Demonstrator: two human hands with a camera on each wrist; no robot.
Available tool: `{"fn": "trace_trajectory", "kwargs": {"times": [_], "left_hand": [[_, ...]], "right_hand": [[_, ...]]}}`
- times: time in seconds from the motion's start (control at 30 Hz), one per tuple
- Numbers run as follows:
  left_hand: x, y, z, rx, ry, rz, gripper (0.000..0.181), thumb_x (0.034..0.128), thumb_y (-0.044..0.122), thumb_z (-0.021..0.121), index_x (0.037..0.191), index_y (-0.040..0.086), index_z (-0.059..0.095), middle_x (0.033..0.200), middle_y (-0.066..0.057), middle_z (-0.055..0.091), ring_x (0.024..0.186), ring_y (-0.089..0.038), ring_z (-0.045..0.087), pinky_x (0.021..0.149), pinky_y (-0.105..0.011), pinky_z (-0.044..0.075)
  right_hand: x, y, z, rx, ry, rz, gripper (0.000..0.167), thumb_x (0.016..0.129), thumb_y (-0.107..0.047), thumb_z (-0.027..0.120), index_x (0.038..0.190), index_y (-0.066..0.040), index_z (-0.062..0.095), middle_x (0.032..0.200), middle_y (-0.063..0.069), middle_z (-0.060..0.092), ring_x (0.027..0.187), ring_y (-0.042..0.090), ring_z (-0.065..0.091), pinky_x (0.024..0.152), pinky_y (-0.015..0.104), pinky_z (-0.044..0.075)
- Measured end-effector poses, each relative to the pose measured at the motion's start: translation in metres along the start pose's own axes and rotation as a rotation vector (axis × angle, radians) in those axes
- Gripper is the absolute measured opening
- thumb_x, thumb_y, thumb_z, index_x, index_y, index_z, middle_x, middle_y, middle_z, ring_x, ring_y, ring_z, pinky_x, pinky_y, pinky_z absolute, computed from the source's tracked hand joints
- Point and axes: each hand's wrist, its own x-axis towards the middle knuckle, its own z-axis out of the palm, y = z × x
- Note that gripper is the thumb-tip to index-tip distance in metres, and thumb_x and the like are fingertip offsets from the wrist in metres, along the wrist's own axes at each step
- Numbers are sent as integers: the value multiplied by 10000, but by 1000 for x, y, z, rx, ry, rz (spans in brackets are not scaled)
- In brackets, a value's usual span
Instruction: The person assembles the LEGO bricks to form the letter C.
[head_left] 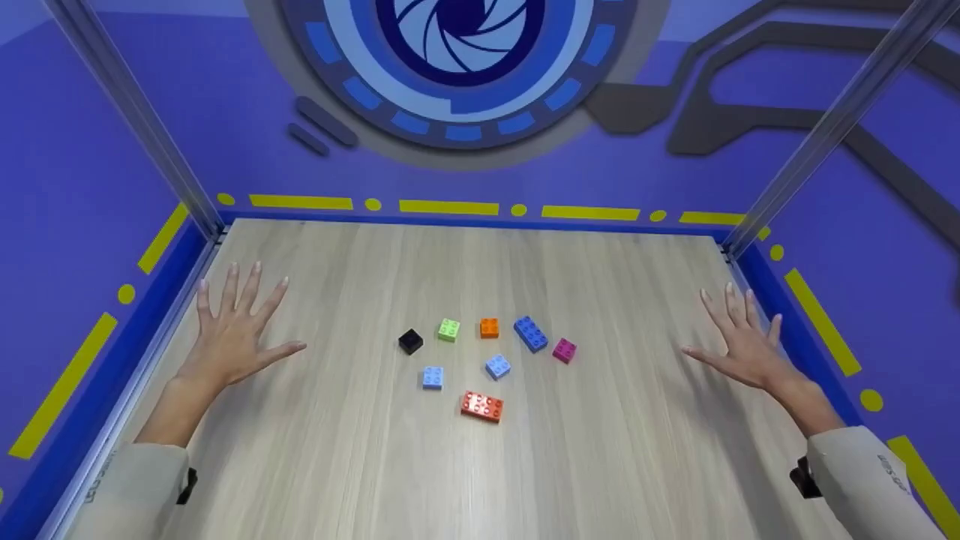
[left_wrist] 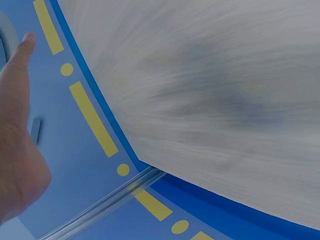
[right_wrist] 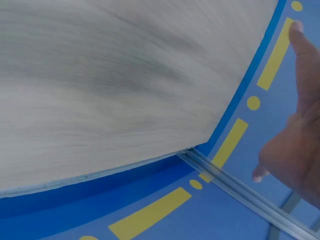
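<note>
In the head view the left hand (head_left: 234, 341) is over the table's left side, fingers spread and straight, holding nothing. Over the right side the right hand (head_left: 746, 346) is spread the same way, also holding nothing. Between them lie a black brick (head_left: 410, 342), a lime brick (head_left: 448, 330), an orange brick (head_left: 489, 328), a long blue brick (head_left: 530, 334), a magenta brick (head_left: 565, 350), two light blue bricks (head_left: 433, 377), (head_left: 498, 367) and a long red brick (head_left: 481, 406), all apart. The wrist views show the left hand (left_wrist: 20, 135) and right hand (right_wrist: 300, 120) partly, without bricks.
The wooden table (head_left: 337, 465) is bordered by a blue back wall (head_left: 180, 112) and side walls. Metal posts rise at the back left corner (head_left: 150, 127) and the back right corner (head_left: 825, 135). Shadows of the arms fall on the table.
</note>
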Motion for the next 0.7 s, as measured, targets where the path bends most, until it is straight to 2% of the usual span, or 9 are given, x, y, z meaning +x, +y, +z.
{"fn": "trace_trajectory", "kwargs": {"times": [0.27, 0.5, 0.7], "left_hand": [[2, 6, -3, -185, -69, -56, 1034, 872, 631, 677, 1650, 197, 150, 1702, -251, 47, 1570, -464, -25, 1131, -784, -66], [3, 9, -4, -296, -80, -66, 1032, 876, 549, 725, 1640, 121, 178, 1651, -290, 236, 1505, -495, 186, 1127, -740, 48], [7, 14, -9, -468, -128, -112, 1024, 901, 481, 736, 1640, 85, 149, 1618, -278, 327, 1473, -511, 247, 1123, -735, 81]], "right_hand": [[0, 2, 0, 130, 2, -6, 1041, 934, -433, 712, 1654, -205, -4, 1690, 240, -131, 1544, 478, -176, 1089, 772, -200], [1, -1, 1, 307, 1, 1, 1052, 944, -325, 719, 1648, -177, -47, 1685, 272, -108, 1537, 514, -148, 1119, 763, -160], [0, -3, 3, 454, 2, 58, 994, 987, -278, 676, 1644, -256, -70, 1706, 242, -14, 1535, 548, 36, 1131, 786, 87]]}}
